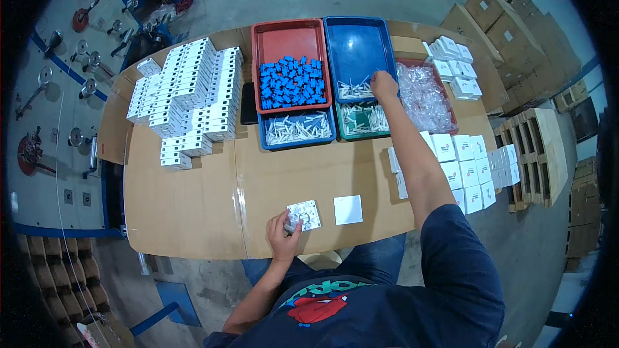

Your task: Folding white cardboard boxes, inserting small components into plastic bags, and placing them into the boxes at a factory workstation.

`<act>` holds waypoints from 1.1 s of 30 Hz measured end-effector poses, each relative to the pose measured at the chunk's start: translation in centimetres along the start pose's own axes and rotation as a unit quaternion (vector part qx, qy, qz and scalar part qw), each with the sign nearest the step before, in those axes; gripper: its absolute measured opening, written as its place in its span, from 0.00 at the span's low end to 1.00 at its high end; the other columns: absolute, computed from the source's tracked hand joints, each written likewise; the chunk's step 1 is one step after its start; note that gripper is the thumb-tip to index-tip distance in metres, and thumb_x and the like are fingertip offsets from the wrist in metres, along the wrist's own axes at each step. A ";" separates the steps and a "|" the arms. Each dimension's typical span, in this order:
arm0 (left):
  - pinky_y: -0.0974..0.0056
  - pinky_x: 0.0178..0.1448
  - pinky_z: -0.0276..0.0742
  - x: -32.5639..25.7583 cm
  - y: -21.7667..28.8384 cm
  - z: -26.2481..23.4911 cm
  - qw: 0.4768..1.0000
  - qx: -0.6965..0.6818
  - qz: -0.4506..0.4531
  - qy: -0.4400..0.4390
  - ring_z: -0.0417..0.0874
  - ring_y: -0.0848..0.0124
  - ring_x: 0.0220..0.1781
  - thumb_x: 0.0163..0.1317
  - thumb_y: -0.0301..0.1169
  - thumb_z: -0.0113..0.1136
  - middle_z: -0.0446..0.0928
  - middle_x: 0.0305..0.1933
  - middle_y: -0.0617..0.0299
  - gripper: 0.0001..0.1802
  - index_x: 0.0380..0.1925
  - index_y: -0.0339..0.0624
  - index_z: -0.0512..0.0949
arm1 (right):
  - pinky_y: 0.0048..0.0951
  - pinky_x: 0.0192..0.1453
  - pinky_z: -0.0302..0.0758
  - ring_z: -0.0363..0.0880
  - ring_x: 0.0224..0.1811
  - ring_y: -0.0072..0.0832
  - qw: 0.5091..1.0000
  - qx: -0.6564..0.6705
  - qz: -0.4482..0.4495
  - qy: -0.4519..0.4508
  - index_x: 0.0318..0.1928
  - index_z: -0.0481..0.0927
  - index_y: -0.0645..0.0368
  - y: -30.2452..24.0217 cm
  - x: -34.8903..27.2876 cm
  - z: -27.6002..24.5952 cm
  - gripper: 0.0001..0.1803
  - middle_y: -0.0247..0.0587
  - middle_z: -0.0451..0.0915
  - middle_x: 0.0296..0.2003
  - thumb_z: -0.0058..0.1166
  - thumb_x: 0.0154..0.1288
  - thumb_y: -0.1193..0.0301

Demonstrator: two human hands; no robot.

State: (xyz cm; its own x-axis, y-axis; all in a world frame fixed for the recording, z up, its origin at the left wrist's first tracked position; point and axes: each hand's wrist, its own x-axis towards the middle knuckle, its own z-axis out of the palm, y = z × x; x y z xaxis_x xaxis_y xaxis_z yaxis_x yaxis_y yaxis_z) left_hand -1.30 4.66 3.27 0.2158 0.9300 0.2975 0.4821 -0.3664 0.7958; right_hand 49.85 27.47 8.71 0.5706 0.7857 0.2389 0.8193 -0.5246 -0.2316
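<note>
Near the table's front edge, my left hand (282,237) grips the left side of a small white square plate (308,215) with small parts on its face, too small to make out. To its right lies a plain white square plate (348,210), flat on the cardboard and untouched. My right hand (385,86) is stretched far forward over the right edge of the upper blue tray (353,45). Its fingers are drawn together beside the thin white pieces (353,90) in that tray; whatever they hold is hidden.
A red tray (287,38) holds blue pieces; blue (298,144) and green (364,134) trays below hold white pieces. Clear plastic bags (425,96) fill another tray. White boxes stand stacked left (193,84) and right (461,167). A black flat object (248,104) lies beside the red tray.
</note>
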 end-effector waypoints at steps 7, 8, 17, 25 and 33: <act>0.55 0.52 0.75 0.3 0.2 -0.1 1.000 -0.004 -0.004 0.008 0.80 0.58 0.45 0.53 0.31 0.78 0.81 0.43 0.55 0.25 0.52 0.39 0.82 | 0.49 0.50 0.82 0.85 0.49 0.48 0.986 0.064 -0.143 -0.061 0.38 0.88 0.49 -1.6 -1.3 -2.5 0.06 0.47 0.84 0.43 0.63 0.61 0.67; 0.55 0.52 0.75 0.2 0.1 0.0 1.000 -0.007 -0.007 0.008 0.80 0.58 0.44 0.53 0.31 0.78 0.81 0.43 0.55 0.25 0.52 0.39 0.82 | 0.49 0.50 0.82 0.85 0.49 0.48 0.986 0.064 -0.144 -0.060 0.38 0.88 0.49 -2.0 -1.5 -2.6 0.06 0.47 0.84 0.43 0.63 0.61 0.67; 0.54 0.52 0.75 0.3 -0.1 0.2 1.000 -0.009 -0.003 0.008 0.81 0.58 0.43 0.52 0.31 0.78 0.82 0.43 0.55 0.26 0.51 0.39 0.82 | 0.46 0.54 0.81 0.84 0.50 0.45 0.978 -0.039 -0.174 -0.107 0.41 0.87 0.51 -3.9 -2.4 -2.0 0.11 0.42 0.81 0.44 0.66 0.58 0.65; 0.58 0.49 0.77 0.4 0.0 0.0 0.999 0.009 0.027 0.027 0.79 0.61 0.42 0.54 0.28 0.77 0.79 0.40 0.56 0.25 0.53 0.36 0.82 | 0.47 0.53 0.80 0.83 0.51 0.46 0.986 0.042 -0.131 -0.095 0.41 0.87 0.55 -4.3 -2.3 -1.7 0.10 0.46 0.81 0.43 0.65 0.60 0.66; 0.58 0.50 0.77 0.4 0.1 0.2 0.999 0.002 0.030 0.025 0.79 0.60 0.42 0.54 0.28 0.78 0.80 0.42 0.55 0.26 0.54 0.36 0.81 | 0.39 0.39 0.80 0.87 0.36 0.36 0.961 0.262 -0.091 0.020 0.40 0.88 0.58 -1.5 0.3 -0.5 0.09 0.45 0.88 0.36 0.65 0.62 0.67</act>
State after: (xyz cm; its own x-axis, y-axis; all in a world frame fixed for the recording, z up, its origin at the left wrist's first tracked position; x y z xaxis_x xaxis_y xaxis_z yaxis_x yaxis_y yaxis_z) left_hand -1.03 5.03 3.37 0.2020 0.9069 0.3697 0.4734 -0.4209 0.7738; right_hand 48.85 28.31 9.65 0.4309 0.8304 0.3533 0.7703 -0.1345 -0.6233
